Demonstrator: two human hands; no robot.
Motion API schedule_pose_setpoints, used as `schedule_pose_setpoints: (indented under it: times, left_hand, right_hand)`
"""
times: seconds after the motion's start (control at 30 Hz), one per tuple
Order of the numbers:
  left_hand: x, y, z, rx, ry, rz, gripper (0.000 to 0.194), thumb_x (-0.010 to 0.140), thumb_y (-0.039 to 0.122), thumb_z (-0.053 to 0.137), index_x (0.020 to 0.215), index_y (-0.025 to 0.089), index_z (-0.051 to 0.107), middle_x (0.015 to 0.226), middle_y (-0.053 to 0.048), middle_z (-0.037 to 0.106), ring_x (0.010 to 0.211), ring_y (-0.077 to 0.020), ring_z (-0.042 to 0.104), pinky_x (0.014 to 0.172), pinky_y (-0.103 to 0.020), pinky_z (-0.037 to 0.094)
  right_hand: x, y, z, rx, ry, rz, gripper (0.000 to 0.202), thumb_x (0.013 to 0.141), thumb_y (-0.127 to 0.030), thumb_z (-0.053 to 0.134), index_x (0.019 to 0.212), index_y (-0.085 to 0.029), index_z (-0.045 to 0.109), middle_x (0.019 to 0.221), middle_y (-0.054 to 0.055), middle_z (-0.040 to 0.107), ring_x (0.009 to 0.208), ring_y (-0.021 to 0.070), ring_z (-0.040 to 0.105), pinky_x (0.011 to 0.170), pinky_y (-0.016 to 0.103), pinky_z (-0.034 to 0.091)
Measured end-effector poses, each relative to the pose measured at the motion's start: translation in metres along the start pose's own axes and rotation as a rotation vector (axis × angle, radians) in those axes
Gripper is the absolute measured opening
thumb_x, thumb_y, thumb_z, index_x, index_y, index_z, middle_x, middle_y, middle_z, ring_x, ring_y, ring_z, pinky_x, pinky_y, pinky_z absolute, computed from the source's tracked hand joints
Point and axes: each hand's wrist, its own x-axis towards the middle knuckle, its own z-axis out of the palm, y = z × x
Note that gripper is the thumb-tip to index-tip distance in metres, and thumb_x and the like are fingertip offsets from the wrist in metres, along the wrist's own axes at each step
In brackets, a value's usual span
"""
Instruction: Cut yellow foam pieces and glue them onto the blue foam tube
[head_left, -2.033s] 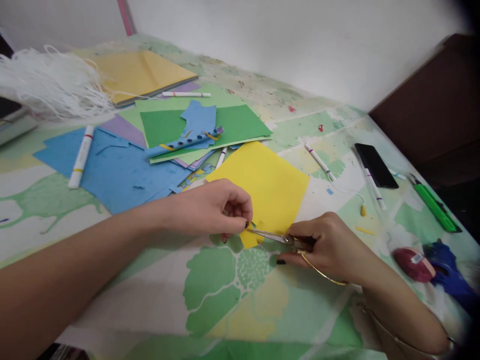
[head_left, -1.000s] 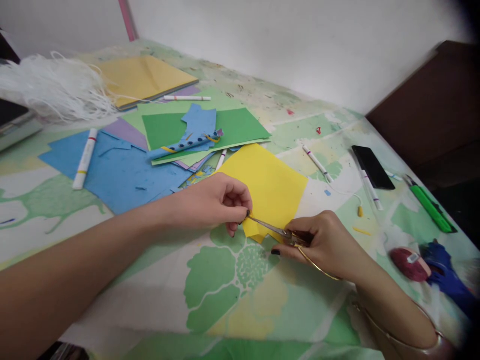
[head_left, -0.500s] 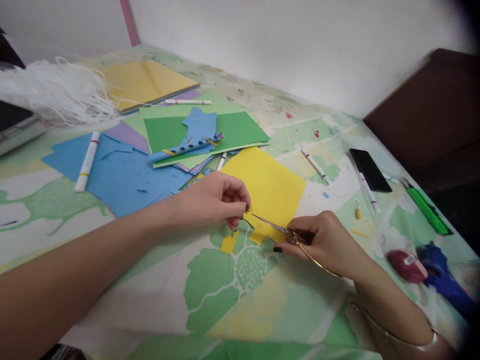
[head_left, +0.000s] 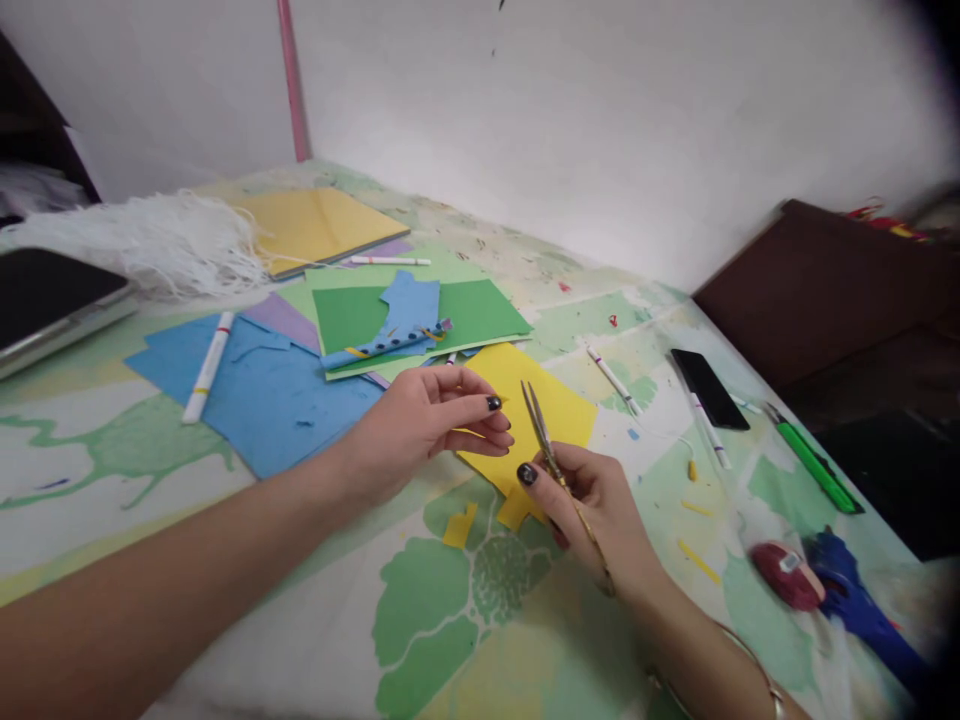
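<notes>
My right hand [head_left: 600,510] is closed around a pair of gold-handled scissors [head_left: 541,425], their narrow blades pointing up and slightly apart. My left hand [head_left: 442,425] hovers over the left edge of a yellow paper sheet [head_left: 547,400], thumb and fingertips pinched together. Whatever small thing may sit between those fingertips blends with the yellow behind it. Below the hands lie a yellow offcut [head_left: 459,526] and another yellow piece [head_left: 517,508] by the sheet's lower corner.
Blue paper sheets [head_left: 277,400], green sheets [head_left: 487,305] and a rolled blue paper with dots [head_left: 382,345] lie behind my left hand. White string [head_left: 172,240] is heaped at far left. Rightward are a phone [head_left: 709,388], a green cutter [head_left: 817,465] and a blue tool [head_left: 862,610].
The scissors have swung from pointing left at my left hand to pointing upward. My left hand has lifted slightly away from the paper's edge. The view has tilted up.
</notes>
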Motion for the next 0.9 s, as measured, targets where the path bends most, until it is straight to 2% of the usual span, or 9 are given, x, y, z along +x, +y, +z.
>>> schedule_pose_setpoints:
  times: [0.17, 0.37, 0.67, 0.9]
  left_hand:
    - [-0.001, 0.002, -0.003, -0.054, 0.153, 0.066, 0.009, 0.070, 0.018, 0.072, 0.076, 0.016, 0.067, 0.069, 0.002, 0.062, 0.063, -0.0076, 0.056, 0.060, -0.018, 0.045]
    - [-0.003, 0.005, -0.001, -0.148, 0.170, 0.086, 0.005, 0.069, 0.019, 0.072, 0.072, 0.016, 0.069, 0.068, 0.001, 0.063, 0.061, -0.0063, 0.053, 0.059, -0.016, 0.041]
    - [-0.002, -0.007, 0.005, -0.152, 0.212, 0.115, 0.007, 0.068, 0.018, 0.073, 0.069, 0.013, 0.069, 0.068, -0.003, 0.066, 0.063, -0.0088, 0.057, 0.059, -0.016, 0.045]
    - [-0.004, -0.010, 0.008, -0.215, 0.226, 0.082, 0.006, 0.067, 0.015, 0.073, 0.069, 0.011, 0.069, 0.068, -0.004, 0.067, 0.063, -0.0093, 0.060, 0.059, -0.015, 0.048]
  right_hand:
    - [0.009, -0.008, 0.025, 0.071, -0.020, -0.035, 0.032, 0.078, -0.042, 0.060, 0.065, -0.018, 0.044, 0.047, -0.006, 0.038, 0.044, 0.0078, 0.036, 0.042, 0.021, 0.025]
    - [0.019, -0.009, 0.044, 0.106, 0.046, -0.125, 0.029, 0.080, -0.042, 0.057, 0.069, -0.018, 0.047, 0.048, -0.005, 0.039, 0.044, 0.0084, 0.036, 0.044, 0.021, 0.028]
    - [0.017, -0.002, 0.050, 0.081, 0.140, -0.158, 0.035, 0.083, -0.047, 0.053, 0.065, -0.016, 0.048, 0.050, -0.006, 0.033, 0.046, 0.0070, 0.031, 0.043, 0.021, 0.024]
    - [0.016, 0.000, 0.049, 0.091, 0.151, -0.139, 0.035, 0.081, -0.047, 0.054, 0.065, -0.016, 0.049, 0.049, -0.006, 0.032, 0.045, 0.0069, 0.030, 0.043, 0.021, 0.024]
